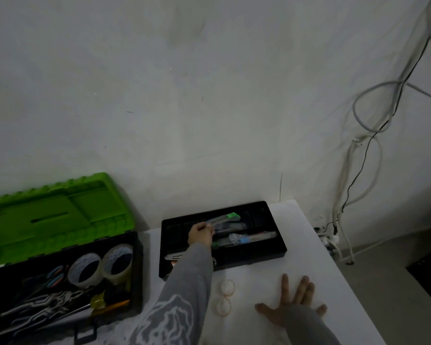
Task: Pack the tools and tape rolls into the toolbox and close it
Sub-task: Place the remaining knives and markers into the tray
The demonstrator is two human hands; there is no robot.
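While 2 tape rolls (115, 253) sit packed in the open toolbox (60, 215) at 8 o'clock, left hand (200, 235) grips a cutter (225, 218); right hand (292, 307) lies flat.

Bare counter (309, 245) right of tray (249, 258), toolbox (138, 270) mouth open, lid (60, 215) tipped back to wall, two small rounds (227, 287), perhaps caps, before tray.

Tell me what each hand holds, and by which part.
Left hand grips the grey green-tipped tool by its plain end; right hand lies flat on the table, empty.
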